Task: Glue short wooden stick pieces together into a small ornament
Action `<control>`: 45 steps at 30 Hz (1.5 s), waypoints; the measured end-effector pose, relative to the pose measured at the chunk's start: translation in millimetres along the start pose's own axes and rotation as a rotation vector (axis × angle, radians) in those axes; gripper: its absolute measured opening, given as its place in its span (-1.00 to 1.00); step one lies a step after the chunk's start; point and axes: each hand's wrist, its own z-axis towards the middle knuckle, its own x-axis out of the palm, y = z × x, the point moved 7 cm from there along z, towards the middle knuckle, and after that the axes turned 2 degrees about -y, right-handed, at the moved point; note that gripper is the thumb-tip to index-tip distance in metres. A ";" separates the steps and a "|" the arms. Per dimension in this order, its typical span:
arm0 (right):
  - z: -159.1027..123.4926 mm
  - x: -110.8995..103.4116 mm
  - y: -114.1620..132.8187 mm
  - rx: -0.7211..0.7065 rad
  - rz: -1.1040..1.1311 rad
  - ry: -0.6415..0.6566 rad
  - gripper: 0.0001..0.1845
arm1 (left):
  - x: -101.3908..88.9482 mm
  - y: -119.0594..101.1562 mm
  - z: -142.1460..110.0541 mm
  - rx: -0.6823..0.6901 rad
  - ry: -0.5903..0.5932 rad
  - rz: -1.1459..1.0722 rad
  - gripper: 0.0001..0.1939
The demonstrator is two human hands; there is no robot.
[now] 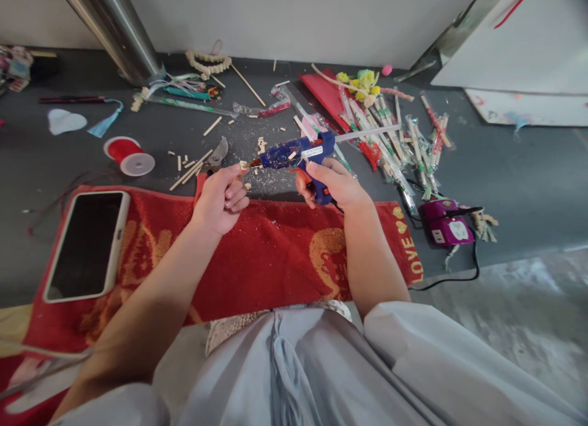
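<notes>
A blue hot glue gun (pixel 285 154) is gripped by its handle in my right hand (pixel 337 182), fingers near the orange trigger. A clear glue stick (pixel 367 133) juts from its back end. My left hand (pixel 220 196) is closed, thumb and forefinger pinching a small pale wooden piece (pixel 243 165). The gun's nozzle (pixel 253 163) points left and meets or nearly meets that piece; I cannot tell which. Small wooden bits and crumbs (pixel 271 181) lie on the dark table behind both hands. Under my forearms spreads a red towel (pixel 266 254).
A phone (pixel 87 245) rests on the towel's left end. Red ribbon spool (pixel 129 156), short sticks (pixel 193 168) and wrapped chopsticks (pixel 386 138) lie around. At right sits a purple power adapter (pixel 448 222) with a black cord (pixel 475 266). A metal post (pixel 117 30) stands at back left.
</notes>
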 end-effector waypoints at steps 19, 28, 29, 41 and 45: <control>0.1 -1.6 -2.3 -0.018 0.038 0.013 -0.52 | 1.0 -1.6 -1.5 -0.017 -0.021 0.049 -0.67; -3.7 -4.0 -0.4 0.020 -0.014 -0.040 -0.51 | -0.8 -3.5 -1.6 0.018 -0.062 0.053 -0.71; -3.9 -5.9 0.5 0.013 -0.031 -0.056 -0.50 | -1.6 -4.3 -1.7 0.028 -0.077 0.050 -0.72; 1.3 -53.3 1.7 -0.048 -1.292 -0.492 -0.70 | -9.4 -6.1 0.8 0.076 -0.175 0.040 -0.73; 0.4 -54.7 -2.6 -0.067 -1.393 -0.491 -0.72 | -9.8 -5.2 1.8 0.089 -0.159 0.050 -0.79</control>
